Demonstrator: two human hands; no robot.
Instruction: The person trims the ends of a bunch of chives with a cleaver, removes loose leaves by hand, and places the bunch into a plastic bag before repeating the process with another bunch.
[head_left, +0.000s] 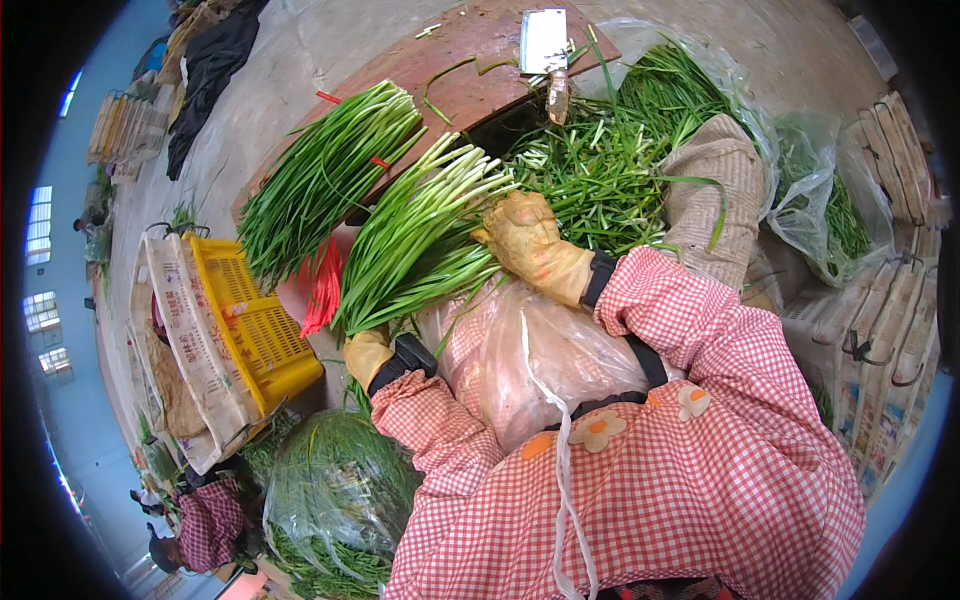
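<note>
My left hand (367, 355), in a tan glove, is under the leafy end of a loose bunch of garlic chives (420, 232) and holds it up; the leaves hide its fingers. The bunch slants over my lap, pale stalk ends towards the upper right. Against those stalks, my right hand (525, 236) in a stained tan glove has its fingers curled; whether stalks are inside them is hidden. Another chive bunch (337, 176), bound with red ties (380, 163), lies on the left of a wooden board (469, 67). A cleaver (545, 45) rests on the board's right end.
Cut leaves and trimmings (600, 180) pile up beside my sleeved knee (716, 187). Red strips (324, 289) hang left of the bunch. A yellow crate (262, 330) and a bagged heap of greens (337, 480) stand left. Stacked crates (870, 337) stand right. Another person (210, 525) is at lower left.
</note>
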